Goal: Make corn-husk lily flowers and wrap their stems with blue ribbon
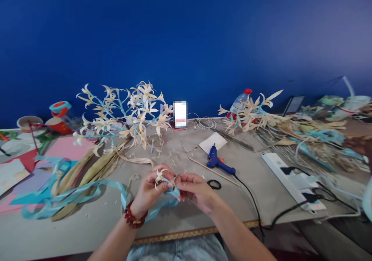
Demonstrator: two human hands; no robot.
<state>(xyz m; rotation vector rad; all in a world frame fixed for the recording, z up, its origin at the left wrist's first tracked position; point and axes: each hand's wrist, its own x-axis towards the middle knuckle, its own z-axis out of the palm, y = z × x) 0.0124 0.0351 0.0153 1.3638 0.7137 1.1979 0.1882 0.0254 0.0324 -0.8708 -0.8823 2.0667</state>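
My left hand (149, 193) is closed around a small cream husk flower (159, 174) near the front of the table. My right hand (195, 189) is closed too, pinching light blue ribbon (173, 191) that wraps the flower's stem. The ribbon trails left in loose loops (69, 193) over the tabletop. A red bead bracelet (132, 218) sits on my left wrist. Both hands meet just above the table's front edge.
A branch of cream flowers (128, 115) lies behind my hands, with dried husks (87, 170) to the left. A blue glue gun (216, 161), a thin stick (209, 170), black scissors handle (214, 184) and a white power strip (290, 177) lie right. Coloured paper (62, 148) covers the left.
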